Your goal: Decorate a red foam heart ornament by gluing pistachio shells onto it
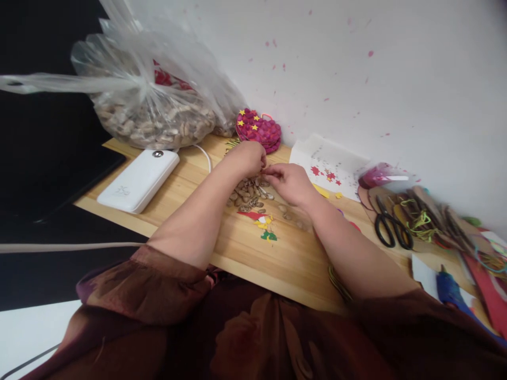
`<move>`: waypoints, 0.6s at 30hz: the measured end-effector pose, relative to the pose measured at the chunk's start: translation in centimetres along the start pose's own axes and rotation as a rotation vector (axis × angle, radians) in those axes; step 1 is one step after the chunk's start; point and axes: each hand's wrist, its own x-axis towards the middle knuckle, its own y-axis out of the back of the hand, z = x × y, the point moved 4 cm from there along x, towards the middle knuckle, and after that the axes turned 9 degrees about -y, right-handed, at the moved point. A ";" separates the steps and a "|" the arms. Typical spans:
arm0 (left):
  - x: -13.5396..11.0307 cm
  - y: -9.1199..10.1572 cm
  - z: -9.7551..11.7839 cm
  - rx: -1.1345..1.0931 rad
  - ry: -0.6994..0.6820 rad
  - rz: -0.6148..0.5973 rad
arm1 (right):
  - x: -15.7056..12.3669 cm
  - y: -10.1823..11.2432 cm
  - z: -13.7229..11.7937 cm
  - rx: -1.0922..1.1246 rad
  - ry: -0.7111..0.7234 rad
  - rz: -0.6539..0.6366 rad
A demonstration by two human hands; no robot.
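Note:
My left hand [253, 157] and my right hand [288, 182] meet fingertip to fingertip over the table. The fingers of both are pinched together; whatever sits between them is too small and hidden to make out. Just beneath lies a loose pile of small brown shell-like pieces [246, 194], partly covered by my hands. Nearer to me are scraps of red paper [251, 215], yellow paper [263, 224] and green paper [269, 236]. Behind my left hand, a round magenta craft piece [266, 131] with yellow stars leans at the wall.
A clear plastic bag [158, 119] of similar brown pieces stands back left, behind a white power bank [138, 180]. To the right lie a white sheet [304, 153] with red stars, black-handled scissors [393, 230], craft scraps [428, 216] and a blue glue gun [449, 287].

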 end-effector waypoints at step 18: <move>0.4 -1.1 3.1 -0.736 -0.345 0.219 | -2.2 1.7 3.7 1.022 -0.483 -0.018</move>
